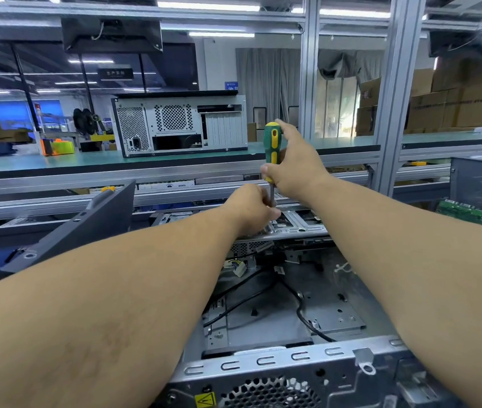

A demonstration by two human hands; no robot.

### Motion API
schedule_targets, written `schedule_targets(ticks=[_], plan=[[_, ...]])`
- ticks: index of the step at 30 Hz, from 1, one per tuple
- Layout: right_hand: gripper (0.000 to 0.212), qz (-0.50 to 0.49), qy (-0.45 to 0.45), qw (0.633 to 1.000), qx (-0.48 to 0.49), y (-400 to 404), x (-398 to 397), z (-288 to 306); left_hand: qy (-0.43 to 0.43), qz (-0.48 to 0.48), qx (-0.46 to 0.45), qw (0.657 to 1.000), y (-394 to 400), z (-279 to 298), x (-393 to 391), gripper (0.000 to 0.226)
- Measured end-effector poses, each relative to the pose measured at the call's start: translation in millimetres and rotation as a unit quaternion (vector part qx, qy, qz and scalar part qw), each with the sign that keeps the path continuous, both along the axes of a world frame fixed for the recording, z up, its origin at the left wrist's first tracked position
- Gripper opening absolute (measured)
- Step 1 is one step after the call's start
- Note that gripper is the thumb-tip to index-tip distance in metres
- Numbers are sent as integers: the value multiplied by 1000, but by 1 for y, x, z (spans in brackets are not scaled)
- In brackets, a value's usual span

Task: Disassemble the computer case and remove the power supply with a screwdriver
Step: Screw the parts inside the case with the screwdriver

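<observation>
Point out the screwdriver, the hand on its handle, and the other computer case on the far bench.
screwdriver (272,142): head view, green and yellow handle.
right hand (295,169): head view, back of the hand.
far computer case (179,125): head view, perforated rear panel.

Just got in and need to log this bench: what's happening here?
A person is working on an opened computer case. The right hand holds a green-and-yellow screwdriver upright by its handle, while the left hand steadies the shaft low down, over a metal bracket at the case's far end. Black cables lie loose inside. The tip is hidden.
</observation>
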State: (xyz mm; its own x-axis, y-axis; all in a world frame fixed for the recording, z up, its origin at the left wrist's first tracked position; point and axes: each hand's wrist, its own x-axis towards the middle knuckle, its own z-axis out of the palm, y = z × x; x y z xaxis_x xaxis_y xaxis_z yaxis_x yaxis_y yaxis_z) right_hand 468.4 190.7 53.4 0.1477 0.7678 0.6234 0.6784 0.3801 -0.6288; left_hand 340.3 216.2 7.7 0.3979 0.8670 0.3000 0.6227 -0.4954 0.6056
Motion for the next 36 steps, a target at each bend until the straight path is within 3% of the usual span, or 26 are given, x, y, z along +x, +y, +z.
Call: schedule_targets(ticks=[4,13,22,32,36], plan=[[96,2,-1,1000,2,-2,3,2,65,-5,-3,998,-4,0,3,6],[88,-7,72,997,38,-7,21,10,72,20,13,997,-7,4,2,17],[87,-153,104,982,24,-10,69,9,153,17,76,985,-15,6,6,20],[87,-140,110,984,-10,-6,73,0,58,9,50,997,-17,7,10,21],[81,-135,102,986,-8,-7,71,2,-41,27,44,998,-10,5,9,15]])
